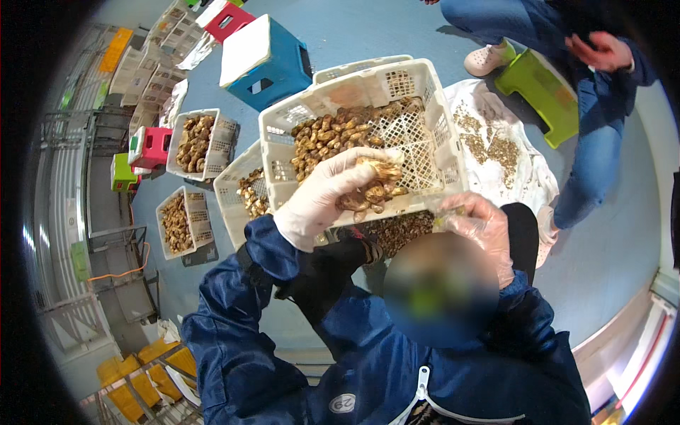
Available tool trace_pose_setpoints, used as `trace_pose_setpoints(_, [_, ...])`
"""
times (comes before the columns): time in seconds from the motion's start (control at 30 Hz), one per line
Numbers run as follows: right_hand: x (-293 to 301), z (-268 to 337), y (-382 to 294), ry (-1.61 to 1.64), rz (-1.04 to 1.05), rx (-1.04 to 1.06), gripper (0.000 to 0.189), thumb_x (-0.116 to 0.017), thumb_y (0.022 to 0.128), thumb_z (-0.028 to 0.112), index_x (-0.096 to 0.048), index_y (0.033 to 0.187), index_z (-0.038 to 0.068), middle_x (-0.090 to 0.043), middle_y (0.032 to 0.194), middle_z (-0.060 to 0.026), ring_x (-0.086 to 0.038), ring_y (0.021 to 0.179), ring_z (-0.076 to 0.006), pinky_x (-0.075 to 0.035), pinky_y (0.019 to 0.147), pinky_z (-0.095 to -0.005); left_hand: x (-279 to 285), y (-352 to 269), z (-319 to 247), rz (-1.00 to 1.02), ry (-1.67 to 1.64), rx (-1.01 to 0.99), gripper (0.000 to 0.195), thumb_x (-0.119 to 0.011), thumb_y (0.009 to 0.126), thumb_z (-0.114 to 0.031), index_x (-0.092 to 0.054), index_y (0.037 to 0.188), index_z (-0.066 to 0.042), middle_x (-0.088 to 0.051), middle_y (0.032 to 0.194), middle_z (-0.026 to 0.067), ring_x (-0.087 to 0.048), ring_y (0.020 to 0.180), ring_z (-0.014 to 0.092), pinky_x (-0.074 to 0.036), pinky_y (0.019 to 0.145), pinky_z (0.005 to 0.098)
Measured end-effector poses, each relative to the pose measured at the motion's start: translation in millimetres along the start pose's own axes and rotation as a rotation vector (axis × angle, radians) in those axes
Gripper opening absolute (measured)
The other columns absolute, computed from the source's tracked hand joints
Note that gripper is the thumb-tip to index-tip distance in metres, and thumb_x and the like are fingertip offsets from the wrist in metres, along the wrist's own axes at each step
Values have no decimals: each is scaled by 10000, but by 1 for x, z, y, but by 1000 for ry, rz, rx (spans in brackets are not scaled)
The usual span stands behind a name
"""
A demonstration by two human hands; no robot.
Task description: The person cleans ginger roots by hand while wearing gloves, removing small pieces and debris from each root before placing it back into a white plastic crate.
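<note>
Gloved in white, my left hand [337, 183] holds a clump of brownish bulbs [374, 194], perhaps mushrooms or tubers, over a white plastic crate [366, 79]. More such pieces [329, 135] lie heaped in the left half of that crate, whose lattice floor shows at the right. My right hand [475, 218], in a clear glove, has its fingers bent around something small and greenish near the crate's front right corner; a blurred patch covers part of the view just below. Dark crumbs or small trimmings [404, 231] lie beneath the crate's near edge.
A second crate [226, 186] with pieces sits under the first at left. Two smaller filled crates [215, 159] [196, 212] stand farther left. A blue stool [265, 64] is beyond. At right are a white cloth [483, 183] with scraps, a green stool [536, 95] and a seated person's legs.
</note>
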State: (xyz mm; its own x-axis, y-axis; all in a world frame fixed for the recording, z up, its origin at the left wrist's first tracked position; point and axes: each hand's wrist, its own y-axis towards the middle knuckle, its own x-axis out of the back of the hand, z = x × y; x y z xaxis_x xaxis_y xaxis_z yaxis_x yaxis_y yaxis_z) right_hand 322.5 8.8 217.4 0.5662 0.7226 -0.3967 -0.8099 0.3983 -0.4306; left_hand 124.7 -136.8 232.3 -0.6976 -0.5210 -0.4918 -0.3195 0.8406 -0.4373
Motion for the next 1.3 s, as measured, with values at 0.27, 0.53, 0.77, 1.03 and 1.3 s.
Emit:
trace_pose_setpoints(0.27, [-35, 13, -56, 1, 101, 82, 165, -622, 828, 50, -581, 971, -19, -616, 1033, -94, -560, 911, -123, -457, 800, -255, -84, -90, 71, -252, 40, -310, 428, -575, 841, 25, -507, 1262, 7, -563, 1223, 70, -536, 1102, 145, -413, 964, 281])
trace_pose_setpoints(0.53, [-22, -13, -87, -485, 214, 503, 89, -622, 783, 23, -596, 851, -28, -628, 1023, -113, -566, 919, -146, -435, 831, -271, -104, -130, 118, -315, -139, -223, 409, -554, 898, -110, -488, 1287, -5, -603, 1100, 50, -566, 966, 105, -466, 771, 219])
trace_pose_setpoints(0.77, [-23, -19, -97, -514, 318, 737, 56, -611, 751, -9, -556, 761, -3, -623, 1025, -122, -575, 921, -181, -442, 838, -309, -105, -138, 132, -364, 90, -460, 507, -612, 790, 42, -496, 1282, 5, -570, 1184, 59, -546, 1053, 119, -422, 938, 257])
trace_pose_setpoints(1.03, [-34, -22, -110, -276, 171, 308, 76, -622, 783, 32, -609, 843, -12, -644, 860, -83, -619, 792, -141, -493, 717, -269, -99, -142, 125, -308, 13, -423, 458, -617, 793, 6, -529, 1243, 9, -589, 1141, 64, -558, 1025, 136, -438, 919, 270])
trace_pose_setpoints(1.3, [-37, -8, -110, -481, 232, 688, 69, -630, 731, -6, -589, 787, -11, -622, 923, -123, -588, 873, -211, -448, 803, -320, -93, -148, 117, -379, -54, -234, 271, -691, 795, -70, -591, 1033, 12, -650, 929, 75, -605, 804, 109, -498, 739, 244])
